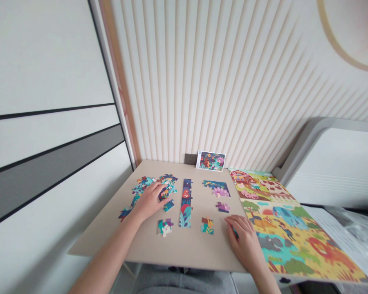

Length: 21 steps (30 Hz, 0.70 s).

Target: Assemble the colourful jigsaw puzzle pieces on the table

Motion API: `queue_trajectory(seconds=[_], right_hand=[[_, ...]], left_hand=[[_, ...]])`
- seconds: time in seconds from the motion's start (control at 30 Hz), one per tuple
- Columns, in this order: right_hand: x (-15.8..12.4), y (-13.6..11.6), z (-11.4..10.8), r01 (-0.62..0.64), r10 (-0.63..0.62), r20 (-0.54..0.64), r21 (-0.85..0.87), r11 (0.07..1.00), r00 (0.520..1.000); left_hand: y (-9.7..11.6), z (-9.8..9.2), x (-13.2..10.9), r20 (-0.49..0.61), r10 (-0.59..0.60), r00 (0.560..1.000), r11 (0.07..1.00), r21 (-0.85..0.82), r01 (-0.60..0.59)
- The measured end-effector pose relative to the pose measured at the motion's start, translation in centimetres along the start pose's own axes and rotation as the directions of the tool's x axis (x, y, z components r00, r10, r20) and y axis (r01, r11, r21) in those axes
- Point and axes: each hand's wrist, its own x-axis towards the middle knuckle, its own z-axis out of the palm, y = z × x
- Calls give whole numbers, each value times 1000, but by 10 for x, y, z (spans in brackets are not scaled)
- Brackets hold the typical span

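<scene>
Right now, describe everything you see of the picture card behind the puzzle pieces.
The picture card is a small rectangular print of a busy red, pink and green scene on dark teal, with a pale left strip. It leans back against the ribbed wall, its lower edge on the table, beside a dark wall plate.

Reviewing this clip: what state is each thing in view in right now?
Left bare hand: resting on a pile of multicoloured jigsaw pieces.
Right bare hand: fingers on a small teal jigsaw piece.
Long narrow strip of jigsaw pieces: joined, lying flat.
Rectangular printed picture card: upright, leaning on the ribbed wall.
Large yellow farm-scene puzzle board: flat.
</scene>
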Motion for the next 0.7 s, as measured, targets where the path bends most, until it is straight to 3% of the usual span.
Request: queue_trajectory(seconds=[0.27, 0.37, 0.47, 0.57, 0.7], right_hand=[[-2, 1, 0, -26, 26, 16, 13, 1000, 1000], [1, -3, -2, -54, 54, 13, 54, 997, 998], [9, -19, -4, -161, 162, 12, 191, 968, 987], [24, -45, -2, -283, 282, 65, 414, 865, 957], [41, -73, 5, -403, 342, 229, 661, 633, 911]], left_hand=[[13, -2, 4, -62, -89, 994, 996, -17, 88], [34, -10, 9, -67, -32, 997, 999, 30, 34], [70, -18, 13, -65, 53, 996, 998, 43, -50], [111, -22, 14, -82, 98, 992, 995, 21, -97], [153, -14, 12, -94, 103, 990, 995, -5, -104]])
